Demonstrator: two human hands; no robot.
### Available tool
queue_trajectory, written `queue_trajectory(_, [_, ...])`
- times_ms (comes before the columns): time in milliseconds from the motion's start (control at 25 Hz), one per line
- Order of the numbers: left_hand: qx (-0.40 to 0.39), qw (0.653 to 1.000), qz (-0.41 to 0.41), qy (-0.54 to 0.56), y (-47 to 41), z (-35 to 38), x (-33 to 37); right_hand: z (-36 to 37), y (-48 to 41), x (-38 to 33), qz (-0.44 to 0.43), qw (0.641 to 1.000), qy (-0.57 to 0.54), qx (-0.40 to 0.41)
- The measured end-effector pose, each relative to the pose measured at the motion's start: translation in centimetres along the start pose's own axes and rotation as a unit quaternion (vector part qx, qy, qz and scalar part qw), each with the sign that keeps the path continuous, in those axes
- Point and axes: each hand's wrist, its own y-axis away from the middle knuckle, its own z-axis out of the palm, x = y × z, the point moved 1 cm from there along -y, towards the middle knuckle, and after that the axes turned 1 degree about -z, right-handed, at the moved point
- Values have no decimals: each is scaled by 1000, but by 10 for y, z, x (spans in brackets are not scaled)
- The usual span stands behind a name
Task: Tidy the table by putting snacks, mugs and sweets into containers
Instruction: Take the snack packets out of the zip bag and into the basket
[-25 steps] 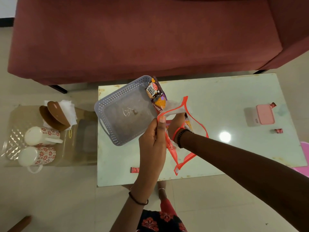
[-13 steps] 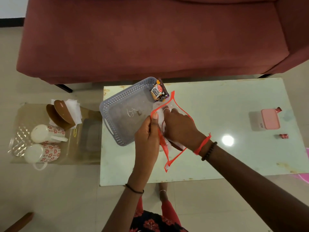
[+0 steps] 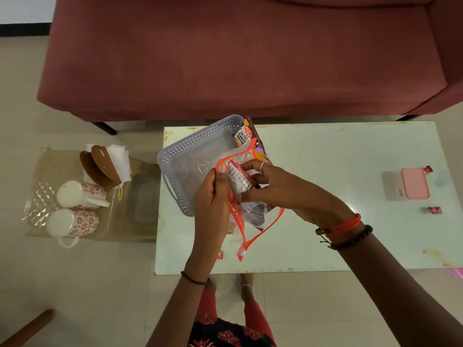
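Note:
Above the pale green table (image 3: 325, 171), my left hand (image 3: 211, 201) pinches the top edge of a clear pouch with an orange zip border (image 3: 260, 230). My right hand (image 3: 273, 186) grips a small silver and red snack packet (image 3: 236, 177) at the pouch's mouth. More packets show through the pouch. A grey perforated basket (image 3: 190, 149) sits on the table's left end, with a salted peanuts packet (image 3: 243, 137) leaning at its far right corner. A pink sweets box (image 3: 413, 182) stands at the right, with red wrapped sweets (image 3: 434, 209) beside it.
A glass side table (image 3: 62, 161) to the left carries two white mugs with red flowers (image 3: 80, 194), brown plates (image 3: 100, 164) and tissues. A maroon sofa (image 3: 238, 53) runs behind the table. A small red sweet (image 3: 220, 254) lies near the table's front edge.
My right hand has come out of the pouch and now holds a silver and red packet at its opening. My left hand still holds the pouch's edge. The view shifted slightly.

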Motion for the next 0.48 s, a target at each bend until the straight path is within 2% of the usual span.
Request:
queue_trajectory(160, [-5,1000,-14,24,-3,-3,-6,9,17,-11,-52,990,78,101])
queue_trajectory(240, [-4,999,-33,35,-9,-8,-10,3,35,-24,-67,986,69,137])
queue_trajectory(360, [8,998,-50,39,-19,-19,-11,-19,61,-43,-126,980,-32,154])
queue_trajectory(480, [35,998,-40,40,-25,-33,-8,-48,72,-57,-205,945,-195,162])
